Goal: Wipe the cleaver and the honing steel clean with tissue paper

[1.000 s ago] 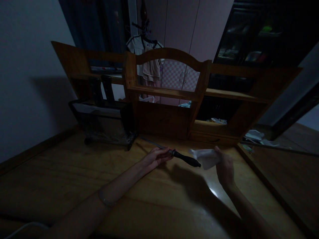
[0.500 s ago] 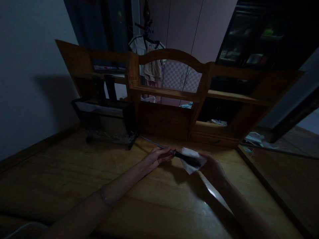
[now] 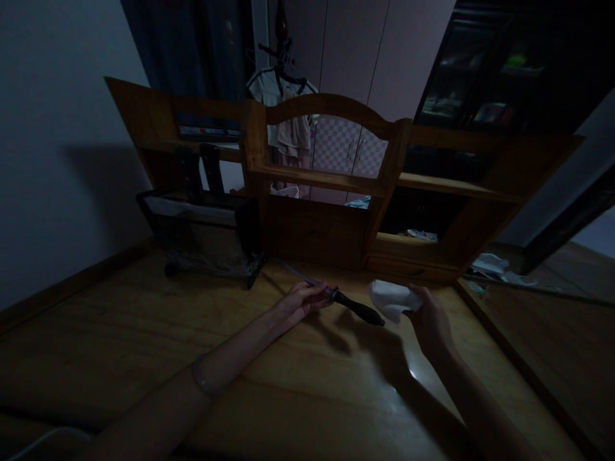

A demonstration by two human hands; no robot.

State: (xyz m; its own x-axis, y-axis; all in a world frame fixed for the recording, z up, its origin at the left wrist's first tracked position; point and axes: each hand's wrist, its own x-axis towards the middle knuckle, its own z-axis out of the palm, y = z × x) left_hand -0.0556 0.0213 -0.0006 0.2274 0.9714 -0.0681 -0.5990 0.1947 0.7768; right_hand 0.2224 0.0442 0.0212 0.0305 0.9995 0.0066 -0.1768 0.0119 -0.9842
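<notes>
My left hand (image 3: 300, 301) is closed round the metal rod of a sharpening steel (image 3: 358, 308), just before the guard. The steel's black handle points right and slightly down, and its rod runs back to the left over the wooden desk (image 3: 144, 333). My right hand (image 3: 430, 320) grips a crumpled white cloth (image 3: 391, 299) just right of the handle's end, a small gap away from it. A thin bracelet circles my left wrist.
A black knife rack (image 3: 202, 230) with dark handles stands at the back left. A wooden shelf unit (image 3: 331, 179) runs along the desk's rear. White scraps (image 3: 494, 264) lie at the right. The room is dim.
Half a second ago the cloth was wrapped over the black handle. My right hand has since drawn it off to the right. My left hand has kept the steel still.
</notes>
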